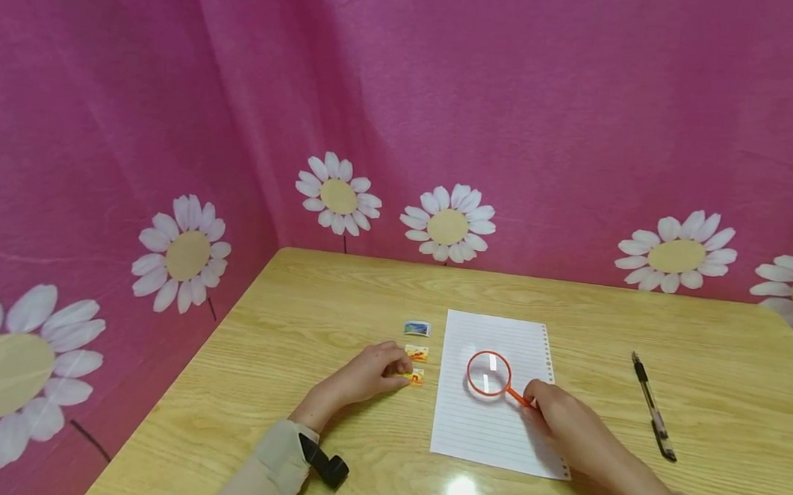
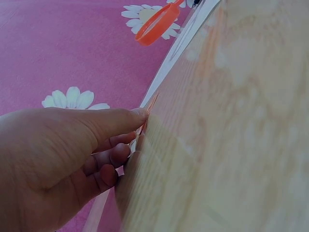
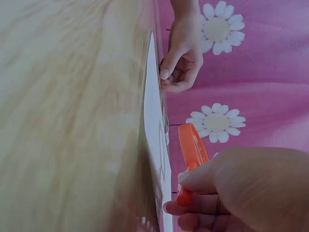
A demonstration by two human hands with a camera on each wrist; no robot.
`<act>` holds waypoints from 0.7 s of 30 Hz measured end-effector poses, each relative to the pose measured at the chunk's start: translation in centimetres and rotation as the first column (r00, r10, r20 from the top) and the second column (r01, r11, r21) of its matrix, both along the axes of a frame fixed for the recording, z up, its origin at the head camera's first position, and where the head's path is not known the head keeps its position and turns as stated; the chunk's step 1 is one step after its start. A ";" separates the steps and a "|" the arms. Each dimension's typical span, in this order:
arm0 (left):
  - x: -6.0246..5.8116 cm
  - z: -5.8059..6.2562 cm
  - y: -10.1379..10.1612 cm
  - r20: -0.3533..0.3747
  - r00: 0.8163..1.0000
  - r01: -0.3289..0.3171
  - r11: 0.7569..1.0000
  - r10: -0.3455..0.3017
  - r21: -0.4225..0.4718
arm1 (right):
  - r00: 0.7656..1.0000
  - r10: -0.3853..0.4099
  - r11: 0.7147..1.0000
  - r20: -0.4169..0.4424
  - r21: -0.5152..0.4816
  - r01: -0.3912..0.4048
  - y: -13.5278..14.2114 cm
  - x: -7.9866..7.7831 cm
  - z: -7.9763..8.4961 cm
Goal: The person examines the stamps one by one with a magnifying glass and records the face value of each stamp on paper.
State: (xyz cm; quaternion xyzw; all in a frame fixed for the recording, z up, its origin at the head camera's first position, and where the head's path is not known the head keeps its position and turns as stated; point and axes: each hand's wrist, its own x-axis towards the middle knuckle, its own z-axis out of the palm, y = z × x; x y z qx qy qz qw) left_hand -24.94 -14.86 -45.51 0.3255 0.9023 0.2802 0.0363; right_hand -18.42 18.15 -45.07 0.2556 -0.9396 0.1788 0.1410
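Observation:
With thumb and fingertips, my left hand (image 1: 370, 373) pinches the edge of a small yellow stamp (image 1: 418, 377), the nearest of three in a column. Seen from the left wrist, this stamp (image 2: 152, 103) is almost edge-on at the tabletop. Beyond it lie another yellow stamp (image 1: 417, 351) and a blue-green stamp (image 1: 418, 328). My right hand (image 1: 572, 421) grips the orange handle of a magnifying glass (image 1: 488, 373). Its round lens is held above a lined sheet of paper (image 1: 470, 438), apart from it in the right wrist view.
A black pen (image 1: 649, 403) lies right of the paper on the wooden table (image 1: 340, 289). Pink cloth (image 1: 544, 121) with white flowers hangs behind the table and along its left side. A black strap (image 1: 323, 462) is on the left sleeve.

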 end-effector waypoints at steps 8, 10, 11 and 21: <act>-0.1 -0.1 0.0 -0.006 1.000 0.001 1.000 -0.001 0.005 | 0.999 0.047 0.999 -0.020 0.001 -0.047 -1.0 -0.1 -0.2; -0.1 -0.1 0.0 -0.009 1.000 0.004 1.000 -0.004 0.004 | 0.999 0.042 0.999 -0.011 0.001 -0.042 -1.3 -0.1 -0.2; -0.1 -0.2 0.0 -0.010 1.000 0.004 1.000 -0.004 0.004 | 0.999 0.041 0.999 -0.003 0.000 -0.041 -1.5 -0.1 -0.2; -0.2 -0.2 0.0 -0.002 1.000 0.002 1.000 -0.002 -0.002 | 0.996 0.069 0.997 0.056 0.025 -0.070 -2.7 -0.2 0.2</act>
